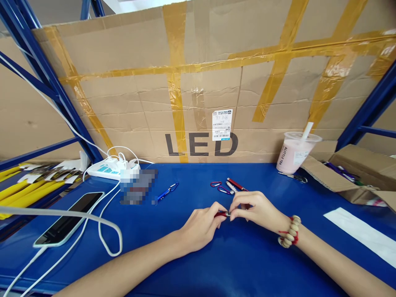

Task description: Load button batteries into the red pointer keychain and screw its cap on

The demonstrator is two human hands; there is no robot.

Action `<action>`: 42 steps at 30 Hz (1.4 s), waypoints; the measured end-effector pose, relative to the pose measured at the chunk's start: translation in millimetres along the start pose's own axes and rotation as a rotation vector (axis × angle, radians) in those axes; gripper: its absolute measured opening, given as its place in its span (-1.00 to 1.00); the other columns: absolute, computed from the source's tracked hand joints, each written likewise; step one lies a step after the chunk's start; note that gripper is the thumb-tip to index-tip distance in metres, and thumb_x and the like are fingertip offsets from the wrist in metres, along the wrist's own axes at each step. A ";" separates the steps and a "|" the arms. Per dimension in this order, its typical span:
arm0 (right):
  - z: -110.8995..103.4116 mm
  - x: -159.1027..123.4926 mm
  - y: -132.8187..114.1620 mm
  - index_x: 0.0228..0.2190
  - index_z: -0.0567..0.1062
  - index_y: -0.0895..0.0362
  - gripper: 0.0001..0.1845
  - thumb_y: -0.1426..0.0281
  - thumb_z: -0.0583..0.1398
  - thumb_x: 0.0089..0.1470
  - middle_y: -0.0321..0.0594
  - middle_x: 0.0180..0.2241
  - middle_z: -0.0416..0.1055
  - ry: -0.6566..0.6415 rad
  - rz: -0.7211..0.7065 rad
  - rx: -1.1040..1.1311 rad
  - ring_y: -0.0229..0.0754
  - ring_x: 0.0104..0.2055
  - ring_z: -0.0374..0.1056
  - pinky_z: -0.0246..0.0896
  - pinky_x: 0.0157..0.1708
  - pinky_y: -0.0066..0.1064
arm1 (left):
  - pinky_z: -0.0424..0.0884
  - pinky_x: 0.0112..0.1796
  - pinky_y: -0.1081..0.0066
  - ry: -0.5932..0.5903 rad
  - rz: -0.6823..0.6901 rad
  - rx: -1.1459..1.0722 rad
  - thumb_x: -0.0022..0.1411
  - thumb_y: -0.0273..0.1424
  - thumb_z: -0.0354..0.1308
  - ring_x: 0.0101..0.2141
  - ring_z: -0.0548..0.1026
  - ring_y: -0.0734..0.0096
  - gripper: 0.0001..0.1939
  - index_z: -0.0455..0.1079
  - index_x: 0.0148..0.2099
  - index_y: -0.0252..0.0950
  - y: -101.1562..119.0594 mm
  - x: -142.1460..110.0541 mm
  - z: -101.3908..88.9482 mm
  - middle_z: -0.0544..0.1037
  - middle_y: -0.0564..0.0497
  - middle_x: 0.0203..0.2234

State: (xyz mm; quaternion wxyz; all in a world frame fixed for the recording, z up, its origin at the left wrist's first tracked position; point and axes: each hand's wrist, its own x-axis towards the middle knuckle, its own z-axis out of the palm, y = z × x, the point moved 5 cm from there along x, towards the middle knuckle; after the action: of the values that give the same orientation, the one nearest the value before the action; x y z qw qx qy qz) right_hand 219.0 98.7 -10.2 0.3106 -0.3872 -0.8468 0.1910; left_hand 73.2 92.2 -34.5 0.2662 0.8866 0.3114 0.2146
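left forearm and right forearm enter low in the frame, over a blue tabletop. left hand: thumb and fingers pinching a red pen-like tube, just right of centre, lower half of frame. right hand, beaded bracelet at wrist: thumb and forefinger pinching the tube's silvery end. just beyond the hands: second red tube, silvery tube, red carabiner, purple carabiner. left of centre: blue tube. far left: smartphone, cable attached. right: pink drink cup with straw.
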 end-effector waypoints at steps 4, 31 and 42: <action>0.1 -0.9 -0.1 -0.53 0.53 0.12 -0.68 0.13 0.21 0.00 -0.30 -0.52 0.39 0.004 -0.007 0.008 -0.37 -0.51 0.20 0.07 -0.50 -0.54 | 0.22 -0.39 0.52 0.001 -0.006 -0.008 0.33 -0.41 -0.21 -0.44 0.37 0.49 -0.85 0.15 -0.13 -0.28 -1.1 0.0 0.8 0.39 0.09 -0.46; 25.3 -10.4 -19.4 -0.55 0.38 0.21 -0.63 0.39 -0.04 0.23 -0.29 -0.56 0.30 0.002 -0.078 -0.224 -0.37 -0.55 0.17 0.00 -0.50 -0.52 | 0.29 -0.32 0.52 0.166 0.133 -0.017 0.27 -0.51 -0.12 -0.36 0.43 0.46 -0.89 0.20 -0.19 -0.28 -2.0 -2.7 -2.5 0.46 0.02 -0.36; 26.9 -8.7 -13.3 -0.52 0.37 0.19 -0.59 0.34 -0.10 0.26 -0.26 -0.51 0.35 -0.040 -0.034 -0.252 -0.35 -0.52 0.23 0.02 -0.47 -0.51 | 0.33 -0.20 0.47 0.183 0.082 0.040 0.31 -0.48 -0.10 -0.23 0.45 0.42 -0.80 0.28 -0.07 -0.28 -3.1 -1.4 0.5 0.49 0.02 -0.25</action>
State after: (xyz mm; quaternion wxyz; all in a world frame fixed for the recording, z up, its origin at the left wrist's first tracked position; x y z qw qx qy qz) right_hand 198.2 81.4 -25.7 0.2458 -0.4051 -0.8765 0.0852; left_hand 71.2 93.1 -37.1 0.2100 0.8804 0.3019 0.2994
